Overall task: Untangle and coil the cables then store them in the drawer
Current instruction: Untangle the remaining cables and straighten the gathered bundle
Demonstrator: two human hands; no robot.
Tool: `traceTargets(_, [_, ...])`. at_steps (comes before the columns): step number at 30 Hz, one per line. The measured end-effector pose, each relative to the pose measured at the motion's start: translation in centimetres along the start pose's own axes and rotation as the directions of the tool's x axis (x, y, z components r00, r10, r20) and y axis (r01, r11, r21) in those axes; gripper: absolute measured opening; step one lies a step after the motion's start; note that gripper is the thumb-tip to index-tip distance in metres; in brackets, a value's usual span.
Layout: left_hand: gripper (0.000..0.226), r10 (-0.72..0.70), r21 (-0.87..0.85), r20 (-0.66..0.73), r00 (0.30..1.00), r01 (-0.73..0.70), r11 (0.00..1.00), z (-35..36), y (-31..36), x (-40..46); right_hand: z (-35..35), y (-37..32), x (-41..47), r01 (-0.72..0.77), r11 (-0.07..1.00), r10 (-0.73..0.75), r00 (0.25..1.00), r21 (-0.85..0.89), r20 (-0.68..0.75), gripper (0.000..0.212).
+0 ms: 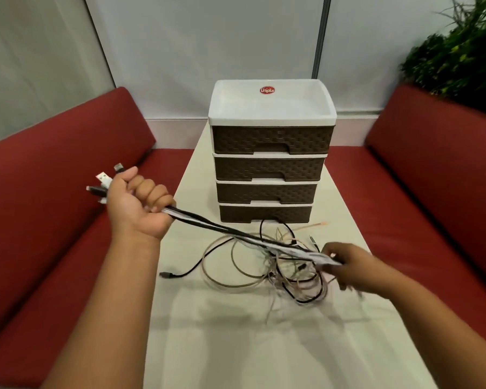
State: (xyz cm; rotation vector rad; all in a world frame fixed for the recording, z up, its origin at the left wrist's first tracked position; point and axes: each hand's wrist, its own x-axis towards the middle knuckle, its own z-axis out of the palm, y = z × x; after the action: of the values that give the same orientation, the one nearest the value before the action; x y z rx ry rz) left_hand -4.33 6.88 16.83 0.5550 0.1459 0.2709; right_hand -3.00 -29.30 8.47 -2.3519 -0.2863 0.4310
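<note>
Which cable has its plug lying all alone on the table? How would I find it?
Start at the drawer unit on the white table. In front of it lies a cable tangle. The black cable runs out of its left side, ending in a dark plug, the only plug lying apart from the heap.

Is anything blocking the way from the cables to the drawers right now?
Yes: all four drawers of the drawer unit look closed, so none can take cables yet. The table between the cable pile and the unit holds nothing else. Both hands grip the cable bundle.
</note>
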Motion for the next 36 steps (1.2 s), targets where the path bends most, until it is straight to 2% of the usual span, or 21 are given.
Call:
traceTargets(5, [0.039,0.020,-0.099,0.035,0.999,-0.016,0.995,0.2,-0.4,-0.2,-6.2,-1.2,1.6,0.130,0.988,-0.149,0.945,-0.085,-0.290,0.013])
traceTargets(10, [0.039,0.101,-0.159,0.122,0.987,-0.081,0.984,2.7,0.0,-0.7,-11.9,-6.0,3.3,0.335,0.941,-0.273,0.835,0.047,-0.478,0.024])
traceTargets(13, [0.039,0.169,-0.277,0.165,0.972,-0.118,0.954,4.8,0.1,-1.3,-15.5,-10.5,2.9,0.461,0.885,-0.343,0.746,0.070,-0.571,0.014])
traceTargets(15, [0.039,0.214,-0.336,0.191,0.958,-0.141,0.931,6.2,-0.1,-1.7,-17.8,-12.8,2.2,0.540,0.841,-0.424,0.657,-0.003,-0.623,0.010])
traceTargets(18, [0.040,0.258,-0.407,0.235,0.937,-0.147,0.902,8.2,-0.8,-2.2,-21.2,-14.9,0.8,0.582,0.798,-0.528,0.551,-0.156,-0.646,0.009])
traceTargets(20, [0.040,0.264,-0.441,0.259,0.929,-0.129,0.888,9.1,-1.4,-2.7,-22.8,-15.2,-0.1,0.573,0.777,-0.585,0.501,-0.262,-0.638,0.019])
traceTargets(22, [0.040,0.266,-0.445,0.262,0.928,-0.128,0.886,9.6,-2.3,-3.4,-23.6,-14.3,-0.7,0.559,0.779,-0.597,0.520,-0.284,-0.612,0.018])
traceTargets(25, [0.039,0.260,-0.367,0.195,0.946,-0.176,0.914,9.3,-3.9,-4.3,-23.1,-10.9,-0.7,0.518,0.825,-0.544,0.626,-0.224,-0.559,0.005])
traceTargets(31, [0.039,0.209,-0.205,-0.035,0.977,-0.212,0.956,5.5,-8.4,-5.7,-17.3,-1.6,-0.8,0.369,0.929,-0.348,0.852,-0.022,-0.390,0.020])
traceTargets(33, [0.038,0.191,-0.164,-0.116,0.975,-0.208,0.964,4.1,-10.0,-6.2,-15.2,1.0,-0.8,0.307,0.950,-0.271,0.900,0.053,-0.342,0.014])
traceTargets(36, [0.037,0.177,-0.104,-0.214,0.961,-0.203,0.974,2.5,-11.7,-6.9,-12.6,4.2,-0.7,0.242,0.969,-0.218,0.937,0.058,-0.272,0.022])
